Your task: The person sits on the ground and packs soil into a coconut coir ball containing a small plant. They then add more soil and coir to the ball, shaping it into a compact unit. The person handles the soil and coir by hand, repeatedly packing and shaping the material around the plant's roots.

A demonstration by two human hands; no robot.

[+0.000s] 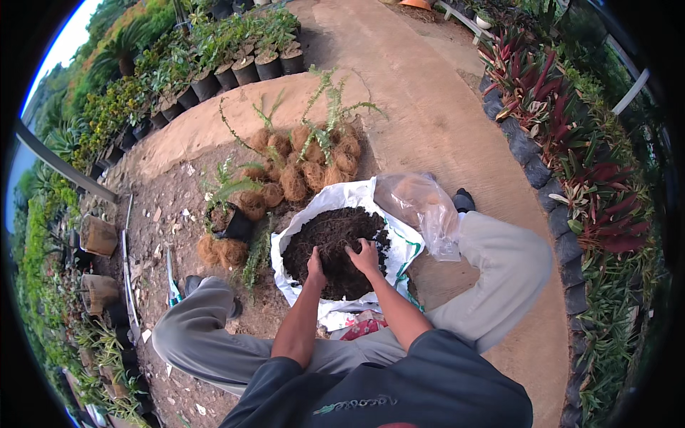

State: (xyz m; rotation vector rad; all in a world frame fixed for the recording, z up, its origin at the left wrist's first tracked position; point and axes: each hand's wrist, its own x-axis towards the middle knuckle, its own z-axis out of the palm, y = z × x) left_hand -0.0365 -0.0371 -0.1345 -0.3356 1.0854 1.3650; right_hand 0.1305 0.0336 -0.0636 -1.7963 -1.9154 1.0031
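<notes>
Dark soil [332, 230] with thin roots or fibres through it fills an opened white woven sack [398, 241], its rim folded outward. Over the soil's near half, my left hand [316, 269] reaches in from the left, its fingertips at the soil. Across a short gap, my right hand [366, 258] touches the soil with thumb and fingers spread. Some fingers are hidden, so I cannot tell whether either hand grips a clump. Beyond the sack lies a pile of brown coconut-fibre balls [294, 182], with fern fronds [329, 115] rising from it.
A clear plastic bag [423, 206] with brown material lies right of the sack. To the left are a tilted black pot [235, 222] with a plant, more fibre balls [222, 252] and a teal-handled tool [173, 286]. Potted plants [246, 69] and red-leaved plants [562, 123] border the path.
</notes>
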